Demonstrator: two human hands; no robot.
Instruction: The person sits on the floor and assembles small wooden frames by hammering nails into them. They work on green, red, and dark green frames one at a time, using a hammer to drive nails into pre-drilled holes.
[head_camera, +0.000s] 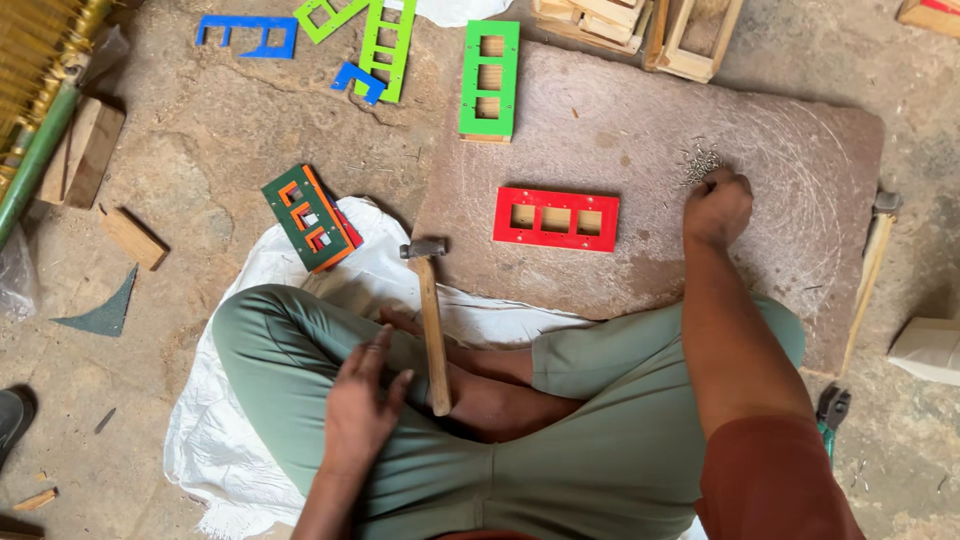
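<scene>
Two hands out, legs crossed in front of the stone slab, which is my landmark. My right hand sits on the slab's far right part, fingers bunched shut at the edge of a small heap of thin metal nails; can't tell if it's got any pinched. My left hand lies flat & loose on my knee, fingers spread, holding nothing, just beside the hammer. Hammer has a plain wood handle resting across my leg, dark metal head at the slab's near-left edge.

On the slab, mid: red frame, flat rectangle w/ three square windows, glossy paint. At the slab's far-left edge: green frame, same three-window shape, standing lengthwise. Left of the slab, on white sacking: a stack of frames, dark green on top, orange & red under. Further left past it, blue & lime cut-outs on rough dirt floor. Beyond the slab: bare wooden boxes. Right of the slab: a wood stick, pliers w/ green grips near my knee.
</scene>
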